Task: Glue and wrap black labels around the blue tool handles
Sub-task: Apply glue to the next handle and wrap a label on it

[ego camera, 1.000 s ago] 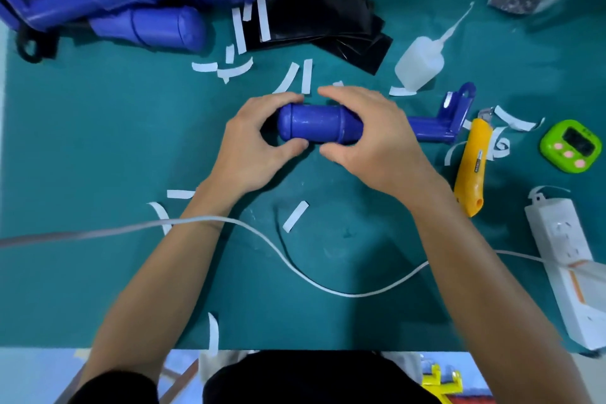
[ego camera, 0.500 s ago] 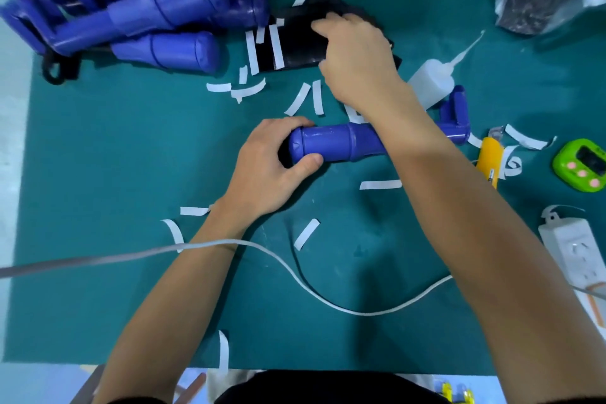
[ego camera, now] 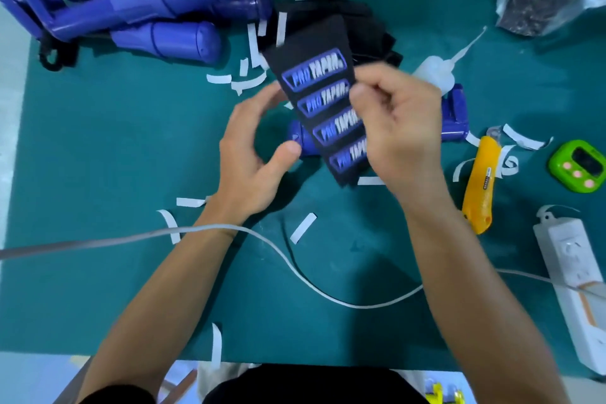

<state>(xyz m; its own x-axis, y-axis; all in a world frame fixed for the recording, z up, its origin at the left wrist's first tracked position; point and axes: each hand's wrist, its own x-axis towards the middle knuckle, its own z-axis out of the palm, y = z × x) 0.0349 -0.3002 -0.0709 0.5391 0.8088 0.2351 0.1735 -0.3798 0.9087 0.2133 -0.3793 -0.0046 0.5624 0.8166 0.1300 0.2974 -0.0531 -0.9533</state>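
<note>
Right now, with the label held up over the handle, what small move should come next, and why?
Probably the left hand should pinch the free left edge of the black label. Only the right hand pinches the label, which hangs tilted over the blue handle; the left hand's curved fingers hold nothing, close beside that edge. Two hands would steady it before gluing.

The black label (ego camera: 323, 102) pinched in my right hand (ego camera: 396, 128) covers the middle of the blue handle (ego camera: 300, 141) lying under it. Only the handle's rounded end shows to the left of my grip, and its bracket end past my knuckles. My curled fingers hide the ends of the lower printed names. Blur smears that hand. I cannot tell whether my left hand (ego camera: 252, 154) touches the label's edge. The glue bottle (ego camera: 436, 74) is half hidden behind my knuckles.
</note>
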